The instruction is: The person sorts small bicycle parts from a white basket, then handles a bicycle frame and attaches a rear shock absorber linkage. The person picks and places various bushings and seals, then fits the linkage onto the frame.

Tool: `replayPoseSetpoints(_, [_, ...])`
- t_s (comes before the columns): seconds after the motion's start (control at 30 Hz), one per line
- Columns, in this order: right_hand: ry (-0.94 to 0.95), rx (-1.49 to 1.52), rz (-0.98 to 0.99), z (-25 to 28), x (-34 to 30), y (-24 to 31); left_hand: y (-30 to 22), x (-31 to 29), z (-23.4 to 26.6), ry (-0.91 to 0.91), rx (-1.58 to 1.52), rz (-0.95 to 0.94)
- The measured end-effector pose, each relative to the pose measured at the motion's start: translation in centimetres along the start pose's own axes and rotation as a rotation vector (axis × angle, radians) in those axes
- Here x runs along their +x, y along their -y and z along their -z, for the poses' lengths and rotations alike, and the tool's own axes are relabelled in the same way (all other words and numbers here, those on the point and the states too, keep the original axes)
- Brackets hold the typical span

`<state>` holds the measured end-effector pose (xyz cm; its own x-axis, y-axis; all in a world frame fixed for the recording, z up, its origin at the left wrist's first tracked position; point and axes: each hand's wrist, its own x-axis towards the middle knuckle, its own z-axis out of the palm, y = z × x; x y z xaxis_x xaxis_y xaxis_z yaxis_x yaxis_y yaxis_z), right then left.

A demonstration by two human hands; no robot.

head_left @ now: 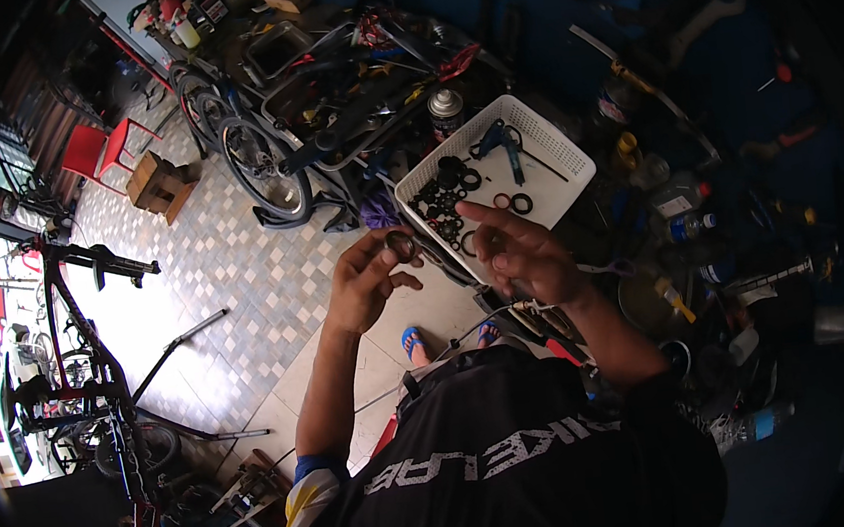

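Observation:
Between the thumb and fingers of my left hand (pixel 365 280) is a small dark metal ring (pixel 401 246), held up in front of the basket's near corner. To its right, my right hand (pixel 530 256) hovers with the index finger stretched out and the other fingers loosely bent; nothing shows in it. Just beyond both hands sits a white plastic basket (pixel 549 134) with perforated walls. Many black rings and small parts (pixel 444 189) lie at its left side. A blue-handled tool (pixel 504 146) rests toward its far side, and a black ring (pixel 521 204) lies nearer my right hand.
A spray can (pixel 446 113) stands behind the basket. Bottles (pixel 685 228) and tools crowd the right side. Leftward are a bicycle frame (pixel 72 304), a bicycle wheel (pixel 255 168), a red chair (pixel 114 148) and a wooden stool (pixel 158 184) on the tiled floor (pixel 232 270).

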<state>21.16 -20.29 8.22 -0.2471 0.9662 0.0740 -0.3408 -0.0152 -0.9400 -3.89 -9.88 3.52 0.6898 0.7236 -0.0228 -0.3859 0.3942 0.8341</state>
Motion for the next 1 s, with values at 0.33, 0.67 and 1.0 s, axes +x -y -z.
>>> replayPoseSetpoints(0.33, [0.186, -1.675, 0.549, 2.1, 3.4, -0.4, 0.1, 0.2, 0.0, 0.036, -0.152, 0.301])
replayPoseSetpoints(0.67, [0.131, -0.866, 0.101, -0.4, 2.4, -0.9, -0.2, -0.3, -1.2, -0.052, 0.133, 0.059])
replayPoseSetpoints(1.0, [-0.063, -0.988, 0.392, -1.4, 1.6, 0.4, 0.8, -0.2, -1.5, -0.005, 0.145, 0.118])
